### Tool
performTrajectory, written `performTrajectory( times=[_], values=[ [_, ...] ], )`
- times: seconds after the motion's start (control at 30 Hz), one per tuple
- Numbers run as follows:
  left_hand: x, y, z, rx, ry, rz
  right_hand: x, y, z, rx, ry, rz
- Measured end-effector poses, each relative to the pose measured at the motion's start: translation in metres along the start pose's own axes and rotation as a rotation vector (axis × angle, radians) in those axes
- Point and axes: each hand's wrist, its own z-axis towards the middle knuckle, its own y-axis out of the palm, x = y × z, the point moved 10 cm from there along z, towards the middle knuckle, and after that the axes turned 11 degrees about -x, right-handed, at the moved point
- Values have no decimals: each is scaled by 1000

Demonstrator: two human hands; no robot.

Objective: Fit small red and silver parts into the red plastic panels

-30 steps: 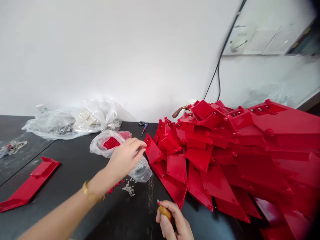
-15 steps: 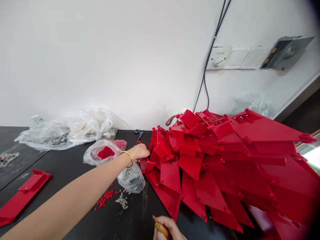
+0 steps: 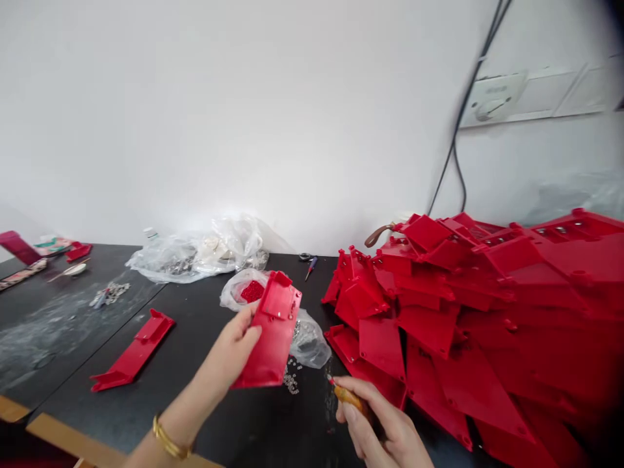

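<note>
My left hand (image 3: pixel 238 349) grips a red plastic panel (image 3: pixel 273 341) by its left edge, thumb on its face. The panel is tilted up above the black table (image 3: pixel 209 426), with a raised ledge near its top. My right hand (image 3: pixel 385 426) is closed round a short tool's amber-brown handle (image 3: pixel 351 399). A small red piece shows at the tool's tip; its exact kind I cannot make out. Small metal rings (image 3: pixel 292 378) lie on the table between the hands. Behind the panel are a plastic bag of red beads (image 3: pixel 252 291) and a bag of metal pieces (image 3: pixel 312 341).
A tall pile of red panels (image 3: pixel 439 325) fills the right side. Another red panel (image 3: pixel 134 354) lies at left. Clear bags (image 3: pixel 195 253), scissors (image 3: pixel 305 257) and a blue-handled screwdriver (image 3: pixel 311 268) sit near the wall. Loose metal pieces (image 3: pixel 112 294) lie further left.
My left hand has drawn back from the pile with a red panel in it. The right hand, tool in its grip, is higher in view. The view has turned left.
</note>
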Motion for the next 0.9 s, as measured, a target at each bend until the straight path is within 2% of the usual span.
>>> performTrajectory(
  times=[0.07,0.13,0.27,0.37,0.57,0.73,0.9],
  values=[
    [-15,6,-29,14,53,-44,-19,6,16,-7,-29,-98],
    [-27,11,-50,31,85,12,-26,23,28,-52,-38,-116],
    [-38,19,-71,19,70,127,-26,59,36,-135,-61,-140],
    [-38,19,-80,5,45,186,-25,72,35,-147,-60,-189],
    [-31,19,-87,-16,57,347,-35,79,32,-165,-91,-314],
    [-24,23,-88,1,110,603,-47,79,27,-158,-89,-660],
    [-20,28,-89,31,180,779,-69,92,23,-191,-253,-955]
  ],
)
